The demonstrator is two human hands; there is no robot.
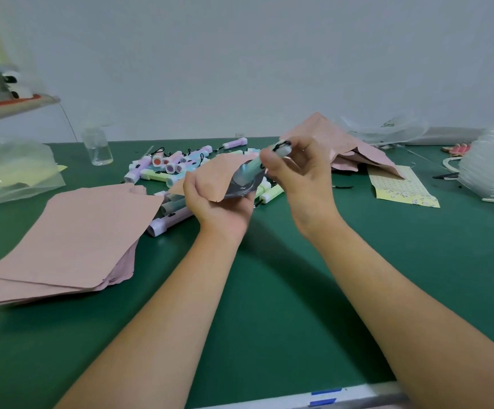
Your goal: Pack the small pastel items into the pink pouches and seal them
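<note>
While the left hand (216, 203) grips the pink pouch (220, 175) open at mid-frame, the right hand (299, 172) pinches the teal item (250, 168), its long axis slanting down-left, lower end inside the pouch mouth.

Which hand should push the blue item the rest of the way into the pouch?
Probably right. The right hand pinches the blue item by its upper end, with the lower end inside the pink pouch; the left hand is busy holding that pouch open.
</note>
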